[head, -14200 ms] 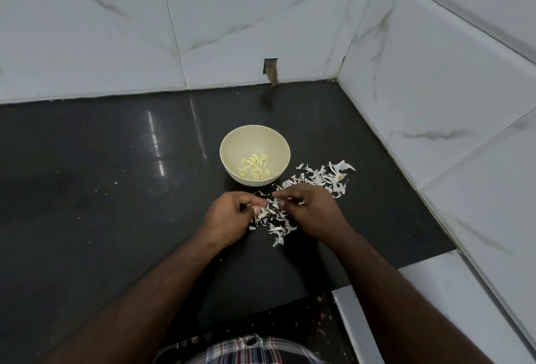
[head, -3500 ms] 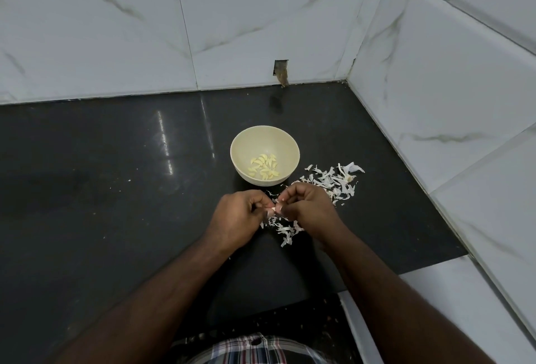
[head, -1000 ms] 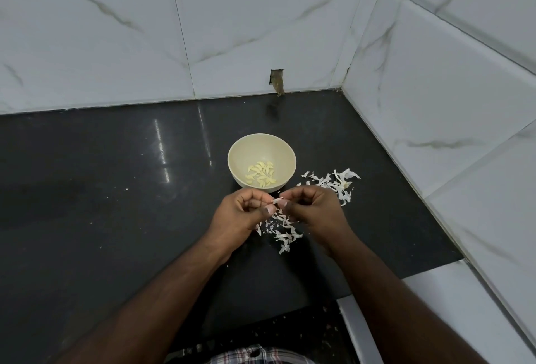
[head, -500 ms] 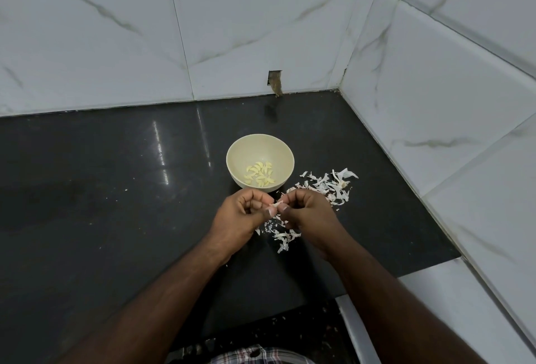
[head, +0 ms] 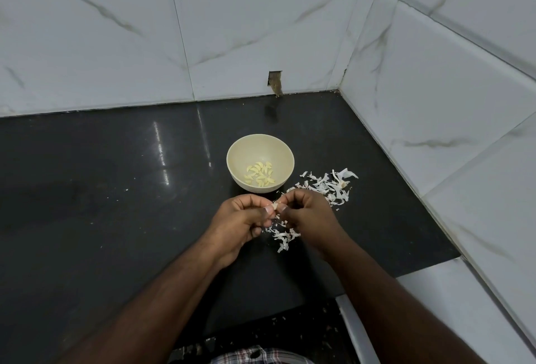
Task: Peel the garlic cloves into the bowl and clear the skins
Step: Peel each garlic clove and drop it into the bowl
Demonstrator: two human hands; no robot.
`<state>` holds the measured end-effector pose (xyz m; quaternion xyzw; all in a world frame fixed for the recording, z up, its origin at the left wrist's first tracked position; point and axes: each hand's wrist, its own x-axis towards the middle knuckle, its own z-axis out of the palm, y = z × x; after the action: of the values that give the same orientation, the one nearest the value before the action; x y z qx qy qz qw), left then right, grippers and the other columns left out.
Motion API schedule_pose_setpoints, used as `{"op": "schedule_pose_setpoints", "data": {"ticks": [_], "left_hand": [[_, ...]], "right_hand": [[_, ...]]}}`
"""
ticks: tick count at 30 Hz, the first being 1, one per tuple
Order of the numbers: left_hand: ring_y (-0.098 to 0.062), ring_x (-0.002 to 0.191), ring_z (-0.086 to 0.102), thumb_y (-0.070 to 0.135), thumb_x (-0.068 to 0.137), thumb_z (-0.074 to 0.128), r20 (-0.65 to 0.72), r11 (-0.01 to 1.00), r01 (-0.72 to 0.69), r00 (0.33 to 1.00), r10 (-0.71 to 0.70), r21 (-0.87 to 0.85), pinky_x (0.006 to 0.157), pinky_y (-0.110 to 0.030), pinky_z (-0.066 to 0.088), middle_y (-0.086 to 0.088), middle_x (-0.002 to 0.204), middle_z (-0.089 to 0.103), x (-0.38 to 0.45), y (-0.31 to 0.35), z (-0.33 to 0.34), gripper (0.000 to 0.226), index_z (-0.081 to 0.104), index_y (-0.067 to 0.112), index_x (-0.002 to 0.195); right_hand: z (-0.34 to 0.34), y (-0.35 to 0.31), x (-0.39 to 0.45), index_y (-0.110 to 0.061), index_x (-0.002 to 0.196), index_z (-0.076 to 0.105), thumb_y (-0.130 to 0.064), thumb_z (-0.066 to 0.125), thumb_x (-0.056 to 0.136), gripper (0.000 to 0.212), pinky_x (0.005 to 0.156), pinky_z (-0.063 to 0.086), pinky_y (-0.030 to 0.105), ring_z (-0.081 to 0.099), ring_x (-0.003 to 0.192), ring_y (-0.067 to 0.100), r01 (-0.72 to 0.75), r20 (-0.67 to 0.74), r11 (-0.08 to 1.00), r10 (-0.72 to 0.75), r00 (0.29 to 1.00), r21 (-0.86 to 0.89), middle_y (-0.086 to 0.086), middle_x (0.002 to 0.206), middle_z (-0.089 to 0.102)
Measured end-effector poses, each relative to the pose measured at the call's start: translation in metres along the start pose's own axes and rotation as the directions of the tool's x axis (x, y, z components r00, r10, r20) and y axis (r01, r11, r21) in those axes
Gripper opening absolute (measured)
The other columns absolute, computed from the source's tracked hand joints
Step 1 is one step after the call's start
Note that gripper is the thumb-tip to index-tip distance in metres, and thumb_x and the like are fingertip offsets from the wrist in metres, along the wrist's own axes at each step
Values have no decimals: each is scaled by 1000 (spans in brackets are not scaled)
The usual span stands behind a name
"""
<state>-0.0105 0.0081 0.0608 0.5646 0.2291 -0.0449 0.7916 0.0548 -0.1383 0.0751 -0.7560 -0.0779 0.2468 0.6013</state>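
A cream bowl [head: 285, 154] stands on the black counter [head: 116, 204] with several peeled garlic cloves [head: 260, 177] in its bottom. Just in front of it my left hand [head: 242, 224] and my right hand [head: 311, 218] meet, fingers curled, both pinching one small garlic clove [head: 275, 206] between their fingertips. White garlic skins [head: 330, 186] lie scattered to the right of the bowl. More skins [head: 282, 237] lie on the counter under and between my hands.
White marble-look tiled walls [head: 435, 88] close the corner behind and to the right. A small hole [head: 275, 81] shows in the back wall near the counter. The counter's front edge [head: 429, 266] steps to a white ledge at the lower right.
The hands stay together on the clove, only shifting slightly at the fingertips. The view has moved a little; bowl and skins lie as before.
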Motion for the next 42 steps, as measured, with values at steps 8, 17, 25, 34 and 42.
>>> {"op": "schedule_pose_setpoints", "data": {"ticks": [8,17,25,34,42], "left_hand": [[-10,62,64,3,89,70,-58,996,82,995,-83,-17,53,-17,48,-11,83,74,4,1,3,13,73,-1,101],[-14,68,64,1,88,72,-62,984,-95,993,105,154,56,-20,46,-8,75,72,4,-4,0,8,73,9,89],[-7,62,57,-5,84,73,-41,957,-207,975,219,203,56,-18,45,-1,69,67,6,-4,-1,18,75,13,84],[-10,70,63,-4,91,66,-35,972,-202,978,207,121,58,-20,48,-4,72,66,8,-8,-1,20,72,10,103],[-16,69,67,0,91,67,-72,989,-140,987,144,54,57,-20,49,-20,84,73,8,-8,-1,11,68,-5,100]], "right_hand": [[11,8,-2,-21,85,62,-13,63,91,10,65,37,16,54,78,3,223,-75,746,-344,936,-627,-8,85,61],[8,6,5,-14,80,65,-6,63,92,15,60,45,25,56,62,11,-5,-71,980,-10,997,-201,-1,69,65],[-2,-3,3,-11,75,61,7,53,92,26,55,45,24,58,62,15,-290,231,913,228,946,286,7,67,61],[-4,3,2,4,84,66,11,59,84,10,50,48,21,64,59,16,-42,-50,996,46,998,73,17,71,67],[-2,8,-3,-24,87,77,-10,73,88,15,63,53,24,64,65,4,152,-3,979,-154,988,-133,-5,75,75]]}}
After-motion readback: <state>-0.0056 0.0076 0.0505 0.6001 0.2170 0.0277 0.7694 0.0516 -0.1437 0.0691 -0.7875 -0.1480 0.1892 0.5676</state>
